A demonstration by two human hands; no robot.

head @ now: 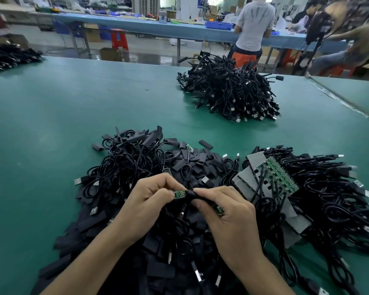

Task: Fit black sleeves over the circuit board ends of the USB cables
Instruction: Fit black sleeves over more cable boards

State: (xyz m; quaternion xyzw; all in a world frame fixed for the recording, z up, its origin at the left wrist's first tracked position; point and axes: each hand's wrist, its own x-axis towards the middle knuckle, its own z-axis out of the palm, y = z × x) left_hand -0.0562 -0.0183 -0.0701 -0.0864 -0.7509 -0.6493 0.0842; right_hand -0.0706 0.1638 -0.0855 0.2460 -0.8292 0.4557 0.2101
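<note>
My left hand (pixel 149 201) pinches a small green circuit board (pixel 180 194) on the end of a black USB cable. My right hand (pixel 226 213) pinches a black sleeve (pixel 193 195) whose open end meets the board's right edge. A second green board (pixel 220 210) peeks out under my right fingers. Both hands hover over a heap of loose black sleeves and cables (pixel 179 167) on the green table (pixel 51 128).
To the right lie green panel boards (pixel 279 177) with attached cables (pixel 332 199). A tall pile of sleeved cables (pixel 232 92) sits further back. Another cable pile (pixel 9 56) is at far left. People work at a blue bench (pixel 158 24) behind.
</note>
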